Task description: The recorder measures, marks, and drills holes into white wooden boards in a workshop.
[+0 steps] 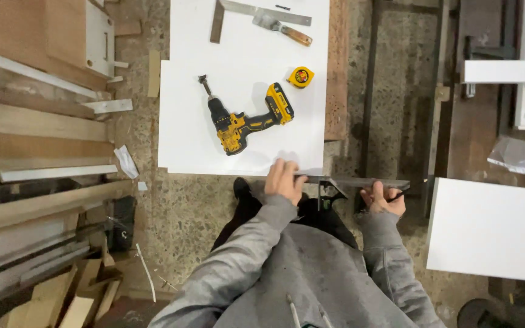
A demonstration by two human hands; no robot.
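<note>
**Hands set a metal rule at the panel's near edge**

At the near edge of the white panel (244, 140), the left hand (284, 180) presses down with its fingers curled over the board's corner, apparently pinning one end of a long dark metal rule (360, 181) against it. The right hand (384, 198) sits well apart from the left, past the panel's edge, closed around the rule's free end together with what looks like a pencil, though that part is too small to tell surely. Held this way, the rule juts out level from the board's corner, steadied at both ends.

Just beyond the left hand, a yellow and black cordless drill (244, 118) lies on its side on the panel, bit pointing away, within easy reach. Further off and slightly toward the right hand rests a yellow tape measure (301, 76). At the far end lie a steel square (256, 15) and a wooden-handled scraper (284, 28). Beside the right hand, another white board (493, 228) lies over the speckled floor (177, 206); timber offcuts (37, 133) are stacked well out past the left.
</note>
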